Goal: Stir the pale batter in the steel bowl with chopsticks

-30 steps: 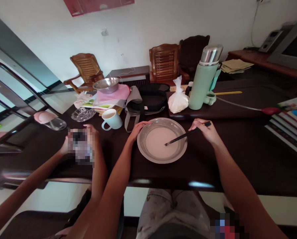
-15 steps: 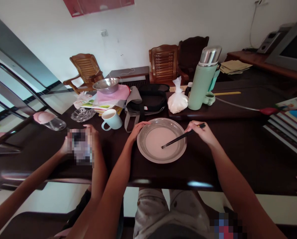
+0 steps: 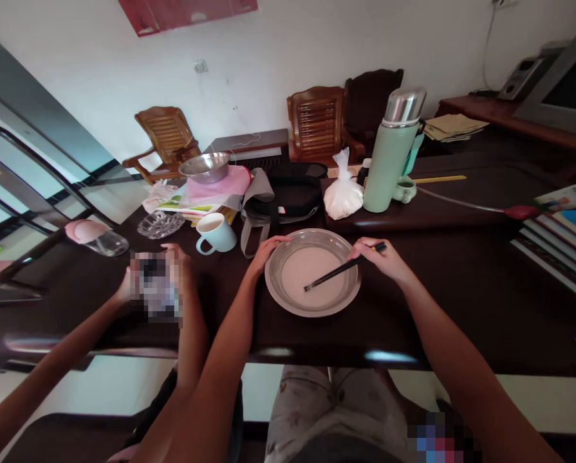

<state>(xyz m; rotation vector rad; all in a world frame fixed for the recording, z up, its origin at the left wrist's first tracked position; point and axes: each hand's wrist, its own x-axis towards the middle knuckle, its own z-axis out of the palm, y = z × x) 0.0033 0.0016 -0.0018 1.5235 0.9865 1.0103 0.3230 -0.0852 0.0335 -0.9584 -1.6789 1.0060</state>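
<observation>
Chopsticks [image 3: 333, 274] pinched by the right hand [image 3: 377, 254] are best swept gently; the basin [image 3: 311, 311] is braced at ten o'clock by the left hand [image 3: 266, 253], grip unclear.

Right of centre, the dark-brown glossy counter [image 3: 471, 289] offered open passage. Beyond the shallow round grey basin [image 3: 313, 239], a knotted white plastic bag [image 3: 344, 198] and a tall pale-green metal-capped flask [image 3: 389, 168] barred the way; left of centre, a pale-blue handled mug [image 3: 219, 236] did.
</observation>
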